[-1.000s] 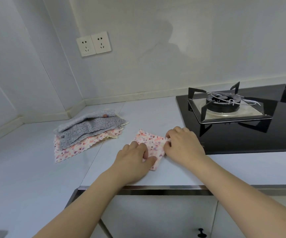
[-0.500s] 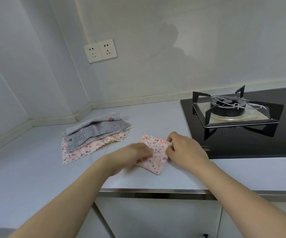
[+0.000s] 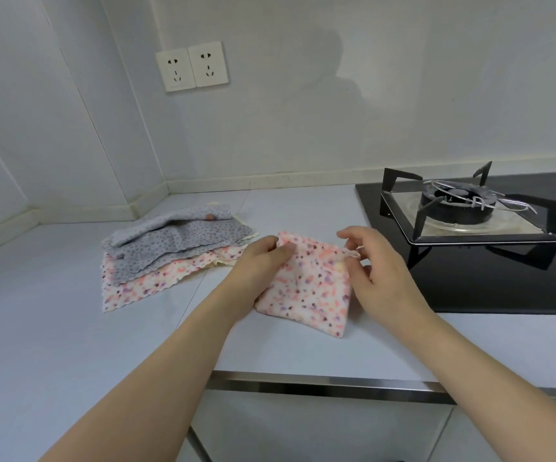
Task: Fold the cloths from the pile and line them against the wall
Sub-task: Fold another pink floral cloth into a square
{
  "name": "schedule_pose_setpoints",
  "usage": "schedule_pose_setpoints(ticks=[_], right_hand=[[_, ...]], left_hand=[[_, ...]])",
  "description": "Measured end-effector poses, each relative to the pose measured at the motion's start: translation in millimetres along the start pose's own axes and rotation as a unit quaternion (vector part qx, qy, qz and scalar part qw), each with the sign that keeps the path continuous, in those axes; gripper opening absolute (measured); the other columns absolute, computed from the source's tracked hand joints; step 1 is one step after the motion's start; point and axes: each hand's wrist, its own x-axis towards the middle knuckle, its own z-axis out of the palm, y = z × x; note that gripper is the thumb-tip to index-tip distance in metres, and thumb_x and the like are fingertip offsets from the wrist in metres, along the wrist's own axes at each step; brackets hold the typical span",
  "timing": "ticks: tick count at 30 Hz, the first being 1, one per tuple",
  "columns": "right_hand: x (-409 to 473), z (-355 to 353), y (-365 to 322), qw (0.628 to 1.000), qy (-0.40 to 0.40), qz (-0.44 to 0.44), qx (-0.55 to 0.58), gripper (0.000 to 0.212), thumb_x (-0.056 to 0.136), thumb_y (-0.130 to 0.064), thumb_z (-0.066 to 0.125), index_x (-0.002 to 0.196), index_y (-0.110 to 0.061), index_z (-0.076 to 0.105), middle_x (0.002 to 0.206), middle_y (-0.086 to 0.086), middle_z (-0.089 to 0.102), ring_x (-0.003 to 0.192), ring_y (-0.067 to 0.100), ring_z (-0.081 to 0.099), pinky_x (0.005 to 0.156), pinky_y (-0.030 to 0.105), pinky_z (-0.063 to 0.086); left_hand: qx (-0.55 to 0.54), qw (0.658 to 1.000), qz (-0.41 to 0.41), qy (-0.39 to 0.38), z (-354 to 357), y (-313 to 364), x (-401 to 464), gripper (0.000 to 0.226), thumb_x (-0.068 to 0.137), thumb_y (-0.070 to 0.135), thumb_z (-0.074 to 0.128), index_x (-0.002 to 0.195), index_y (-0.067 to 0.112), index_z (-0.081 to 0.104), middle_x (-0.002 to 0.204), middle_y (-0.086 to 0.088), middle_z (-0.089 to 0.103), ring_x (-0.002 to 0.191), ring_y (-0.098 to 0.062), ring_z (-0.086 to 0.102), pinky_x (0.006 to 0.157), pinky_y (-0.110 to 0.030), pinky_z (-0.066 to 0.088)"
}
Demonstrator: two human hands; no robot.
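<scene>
A pink speckled cloth [image 3: 308, 285], folded into a small square, lies on the white counter [image 3: 70, 328] in front of me. My left hand [image 3: 256, 261] pinches its far left corner between thumb and fingers. My right hand [image 3: 375, 261] holds its far right corner, with the other fingers spread. To the left lies the pile of cloths [image 3: 170, 251]: grey speckled ones on top, a pink one and a cream one beneath. The wall [image 3: 303, 111] rises behind the counter.
A black gas hob [image 3: 470, 278] with a burner and pan support [image 3: 460, 208] sits just right of the folded cloth. Two wall sockets [image 3: 191, 66] are above the pile. The counter's metal front edge [image 3: 320, 385] runs below my arms.
My hands pressed the folded cloth flat a second ago; now both have shifted to its far corners and grip them. The view has tilted up slightly.
</scene>
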Motion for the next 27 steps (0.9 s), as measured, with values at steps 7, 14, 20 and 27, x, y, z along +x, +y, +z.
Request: schedule_pose_setpoints(ticks=[7, 14, 20, 27], right_hand=[[13.2, 9.7, -10.7, 0.882, 0.029, 0.312, 0.351, 0.061, 0.091, -0.026, 0.061, 0.142, -0.031, 0.027, 0.122, 0.004, 0.059, 0.104, 0.021, 0.063, 0.099, 0.046, 0.047], [9.3, 18.8, -45.4, 0.905, 0.025, 0.326, 0.273, 0.030, 0.103, -0.044, 0.030, 0.104, -0.019, 0.045, 0.092, -0.007, 0.053, 0.078, 0.004, 0.051, 0.058, 0.023, 0.038], [-0.5, 20.1, -55.8, 0.922, 0.115, 0.273, 0.249, 0.020, 0.102, -0.034, 0.040, 0.114, -0.020, 0.047, 0.111, -0.001, 0.057, 0.099, 0.016, 0.059, 0.080, 0.035, 0.052], [20.4, 24.1, -38.0, 0.935, 0.098, 0.242, 0.240, 0.019, 0.100, -0.028, 0.045, 0.119, -0.026, 0.043, 0.107, 0.003, 0.060, 0.081, 0.009, 0.059, 0.052, 0.019, 0.045]], left_hand=[[0.019, 0.989, 0.125, 0.083, 18.6, 6.5, -14.9, 0.033, 0.098, 0.037, 0.048, 0.105, 0.005, 0.050, 0.093, -0.006, 0.055, 0.083, -0.018, 0.053, 0.082, -0.047, 0.050], [0.063, 0.966, 0.173, 0.183, 17.4, 27.1, -37.5, 0.028, 0.098, 0.043, 0.046, 0.081, 0.021, 0.046, 0.074, 0.002, 0.045, 0.067, -0.014, 0.045, 0.064, -0.032, 0.039], [0.077, 0.956, 0.160, 0.233, 20.4, 31.2, -63.0, 0.030, 0.100, 0.045, 0.040, 0.087, 0.019, 0.048, 0.075, 0.000, 0.044, 0.066, -0.013, 0.043, 0.061, -0.030, 0.038], [0.072, 0.954, 0.136, 0.256, 18.0, 27.1, -39.4, 0.037, 0.100, 0.045, 0.040, 0.101, 0.011, 0.054, 0.085, -0.002, 0.050, 0.074, -0.014, 0.047, 0.066, -0.030, 0.043]])
